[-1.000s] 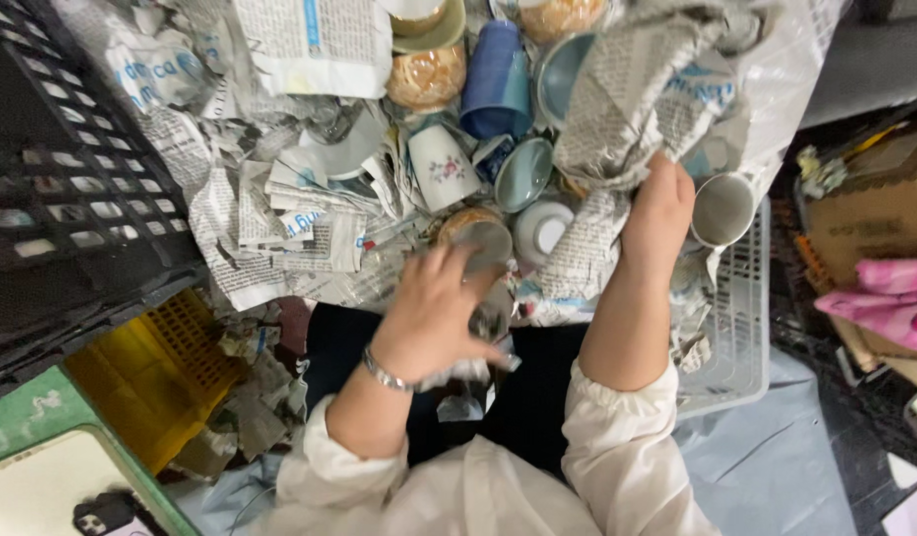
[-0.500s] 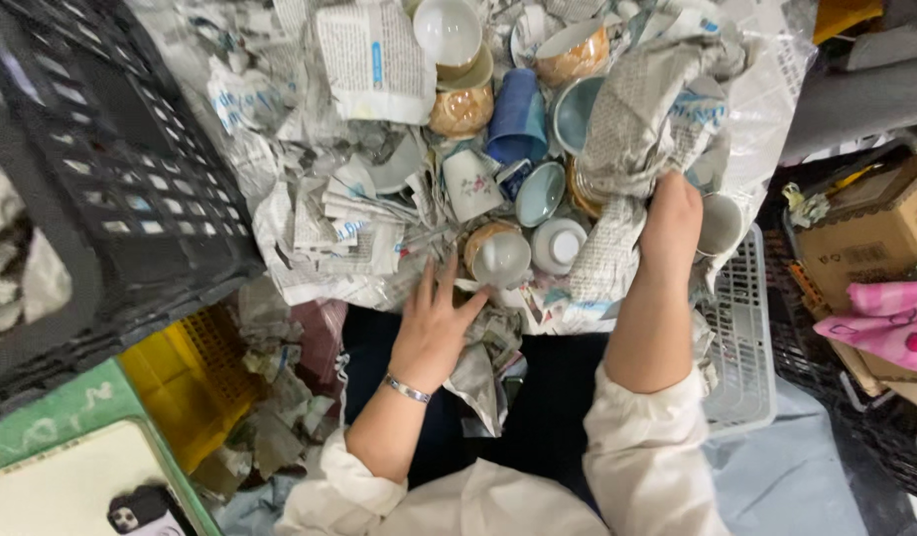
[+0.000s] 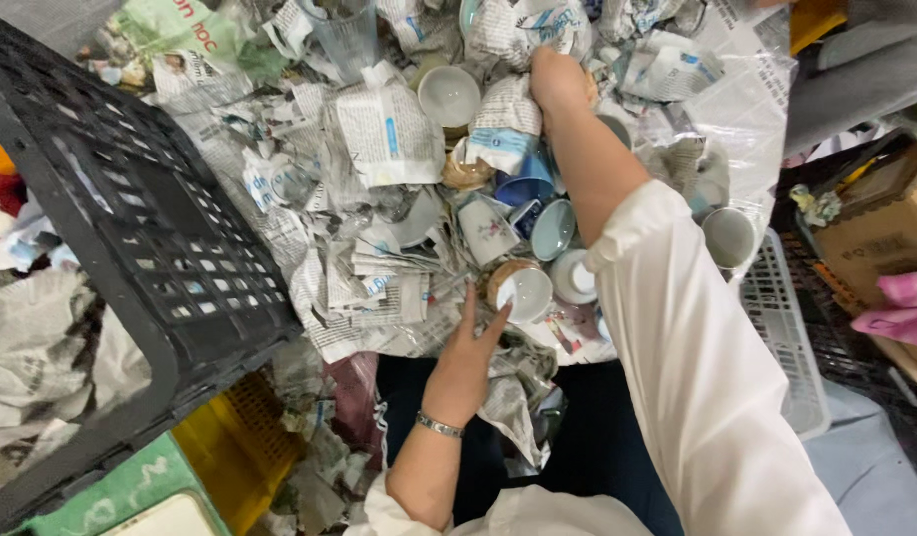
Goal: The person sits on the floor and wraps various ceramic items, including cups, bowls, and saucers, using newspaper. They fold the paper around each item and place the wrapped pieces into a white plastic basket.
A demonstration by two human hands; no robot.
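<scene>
Crumpled newspaper [image 3: 379,288] covers the whole heap, with a black plastic crate [image 3: 131,258] tilted at its left edge. My right hand [image 3: 556,79] reaches to the far edge, fingers curled down on a newspaper-wrapped bundle [image 3: 505,124]; how tightly, I cannot tell. My left hand [image 3: 468,362] lies at the near edge, fingers spread, fingertips touching a small white cup [image 3: 526,291]. This cup sits just beyond and right of them, tipped sideways, mouth facing me.

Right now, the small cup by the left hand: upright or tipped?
Tipped. The small cup lies on its side among newspaper, its white inside facing the camera, the left hand's fingertips at its rim.
</scene>
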